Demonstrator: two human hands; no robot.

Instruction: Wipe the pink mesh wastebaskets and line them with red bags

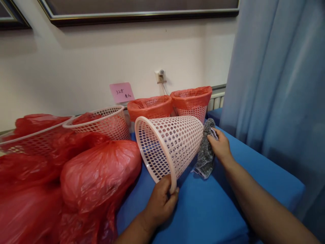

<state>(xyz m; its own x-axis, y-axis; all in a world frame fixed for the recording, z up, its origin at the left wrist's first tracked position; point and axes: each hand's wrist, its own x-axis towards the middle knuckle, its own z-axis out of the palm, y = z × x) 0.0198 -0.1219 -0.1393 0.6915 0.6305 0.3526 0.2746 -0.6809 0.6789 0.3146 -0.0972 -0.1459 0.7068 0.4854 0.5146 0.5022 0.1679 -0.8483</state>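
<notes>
A white perforated wastebasket [177,142] lies tilted on its side above the blue surface, its mouth facing left and toward me. My left hand [162,201] grips the lower part of its rim, with the fingers inside and the thumb outside. At the basket's base on the right, my right hand [220,145] pinches a dark grey cloth [206,156] between thumb and fingers. The cloth hangs down against the base, and its lower end reaches toward the blue surface.
Two wastebaskets with red liners, one at centre [149,105] and one farther right [191,98], stand by the wall. Filled red plastic bags [101,173] crowd the left, before another white basket [114,123]. A pink note [122,92] is on the wall; a blue curtain [276,74] hangs right.
</notes>
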